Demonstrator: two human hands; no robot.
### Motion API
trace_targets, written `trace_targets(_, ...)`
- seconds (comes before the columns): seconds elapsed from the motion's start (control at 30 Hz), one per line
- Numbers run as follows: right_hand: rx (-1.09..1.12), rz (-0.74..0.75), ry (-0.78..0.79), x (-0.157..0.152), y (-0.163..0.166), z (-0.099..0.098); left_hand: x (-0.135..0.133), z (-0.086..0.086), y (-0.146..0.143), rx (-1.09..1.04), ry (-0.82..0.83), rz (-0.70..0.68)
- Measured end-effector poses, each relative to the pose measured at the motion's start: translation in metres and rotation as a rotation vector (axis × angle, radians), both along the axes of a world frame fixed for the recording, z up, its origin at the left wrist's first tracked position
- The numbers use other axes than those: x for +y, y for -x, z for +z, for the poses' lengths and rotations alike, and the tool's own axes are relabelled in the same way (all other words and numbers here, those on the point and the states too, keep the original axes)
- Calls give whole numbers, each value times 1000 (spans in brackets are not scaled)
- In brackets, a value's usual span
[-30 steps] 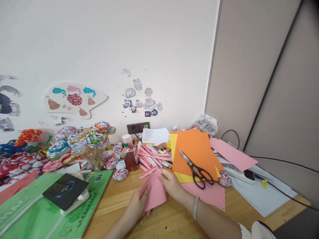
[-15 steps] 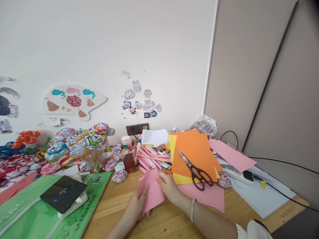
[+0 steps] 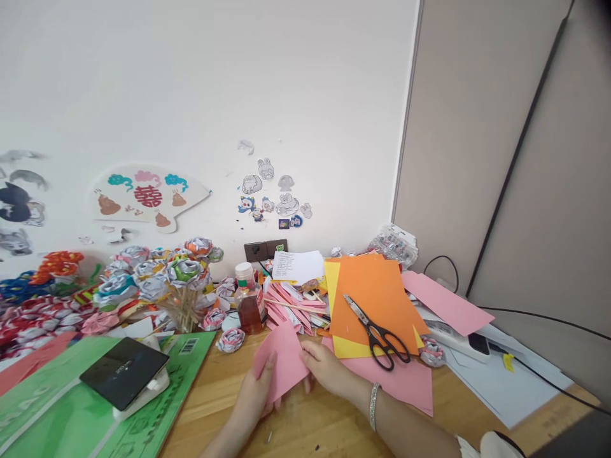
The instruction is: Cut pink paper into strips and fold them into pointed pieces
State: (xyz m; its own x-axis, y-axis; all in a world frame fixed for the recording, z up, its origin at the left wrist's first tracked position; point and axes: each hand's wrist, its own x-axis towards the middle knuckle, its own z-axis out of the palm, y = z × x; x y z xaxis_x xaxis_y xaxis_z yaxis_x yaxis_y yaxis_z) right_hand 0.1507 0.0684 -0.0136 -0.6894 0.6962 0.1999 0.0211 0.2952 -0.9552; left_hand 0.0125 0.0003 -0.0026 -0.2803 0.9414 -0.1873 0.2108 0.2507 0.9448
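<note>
A piece of pink paper is held up over the wooden table between my two hands. My left hand grips its left side, thumb on the near face and fingers behind. At the right edge, my right hand pinches the sheet, with some fingertips hidden behind it. Right of my hands, black-handled scissors lie partly spread on orange paper. Yellow paper sticks out below that, and more pink paper lies on the table under my right forearm.
Paper flowers crowd the back left, near a bottle of reddish-brown liquid. A black device rests over a green packet. At right are a power strip, cables and white sheets.
The pink paper has turned slightly and its top edge now looks smoother, without the raised flap. My right hand has shifted its grip lower on the right edge.
</note>
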Motion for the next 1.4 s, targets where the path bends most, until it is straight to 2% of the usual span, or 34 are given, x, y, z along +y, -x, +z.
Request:
trace_targets(0.13, 25, -152, -135, 3, 1, -2, -1, 2, -1, -26, -5, -19)
trace_targets(0.17, 30, -139, -123, 2, 0, -2, 0, 1, -1, -31, -2, -6)
trace_targets(0.3, 45, 65, 19, 0, -2, -2, 1, -3, 3, -30, -24, 55)
trace_targets(0.5, 111, 8, -18, 3, -1, -7, 2, -4, 5, -44, -25, 34)
trace_targets(0.63, 67, 148, 80, 6, -2, -9, 1, 0, 3, -65, -50, 69)
trace_targets(0.8, 31, 51, -76, 3, -5, -5, -1, 2, 2, -42, -75, 90)
trace_targets(1.2, -9, 63, -113, 7, -5, -7, -4, 8, 2, 2, -83, 81)
trace_targets(1.4, -38, 11, -195, 5, -5, -4, -4, 9, 3, 46, -86, 45)
